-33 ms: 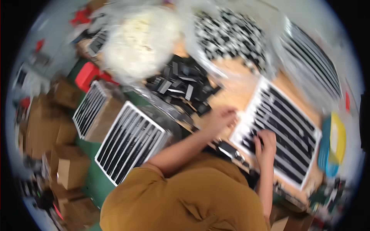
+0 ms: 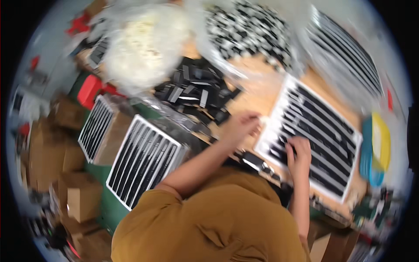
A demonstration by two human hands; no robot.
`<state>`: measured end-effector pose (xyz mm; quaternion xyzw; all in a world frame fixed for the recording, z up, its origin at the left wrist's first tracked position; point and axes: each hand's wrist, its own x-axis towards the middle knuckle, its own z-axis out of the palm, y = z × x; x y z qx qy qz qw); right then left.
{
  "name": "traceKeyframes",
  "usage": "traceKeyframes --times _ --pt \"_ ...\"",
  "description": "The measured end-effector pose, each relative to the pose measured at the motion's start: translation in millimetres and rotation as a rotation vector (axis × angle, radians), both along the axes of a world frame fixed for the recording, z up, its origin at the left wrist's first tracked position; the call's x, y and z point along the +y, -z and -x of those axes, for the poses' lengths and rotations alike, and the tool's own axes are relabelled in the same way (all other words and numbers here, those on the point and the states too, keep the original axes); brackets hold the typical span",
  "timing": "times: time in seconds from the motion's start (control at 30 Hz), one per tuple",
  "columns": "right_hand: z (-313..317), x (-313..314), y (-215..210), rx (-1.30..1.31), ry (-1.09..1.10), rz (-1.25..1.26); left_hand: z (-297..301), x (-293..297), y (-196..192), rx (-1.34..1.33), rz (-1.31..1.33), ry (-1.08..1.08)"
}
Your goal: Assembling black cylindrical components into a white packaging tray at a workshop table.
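A white-framed tray (image 2: 315, 185) lies tilted on the wooden table, lined with rows of black strips and grey gaps. At its left edge, my left hand (image 2: 241, 127) is closed with bent fingertips; a small pale bit shows by them, too blurred to name. My right hand (image 2: 300, 155) rests over the tray's near left part, thumb and forefinger apart over the black rows, with nothing visible between them. Beyond my left hand is a heap of flat black rectangular pieces (image 2: 192, 87). A dark device with a pale edge (image 2: 252, 160) lies near the table's front edge.
Clear plastic bags hold cream-white pieces (image 2: 146, 48), black-and-white small parts (image 2: 251, 32) and striped trays (image 2: 347, 48) at the back. Stacked trays (image 2: 142, 161) stand at left, near cardboard boxes (image 2: 80, 196) and a red object (image 2: 89, 91). A blue-and-yellow basin (image 2: 376, 146) is at right.
The whole scene has shifted slightly left and up in the picture. Both hands keep nearly the same places by the tray; no piece has visibly been taken or let go.
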<state>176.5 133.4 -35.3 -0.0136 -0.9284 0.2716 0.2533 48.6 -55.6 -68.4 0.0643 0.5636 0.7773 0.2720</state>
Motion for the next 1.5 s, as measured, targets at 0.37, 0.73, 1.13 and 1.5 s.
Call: traceKeyframes --times 0.37,0.73,1.13,1.5 --pt "-13 -6 15 -0.075 0.045 -0.067 -10 1 1 -0.017 0.006 0.172" --pt "-23 -14 13 -0.184 -0.033 -0.083 -17 1 -2 -0.023 -0.023 0.162" --pt "-16 8 -7 -0.417 -0.319 -0.262 -17 -2 -5 -0.062 -0.05 0.158" --pt "-18 -10 -16 0.003 0.04 1.228 -28 8 -38 0.069 -0.047 0.266"
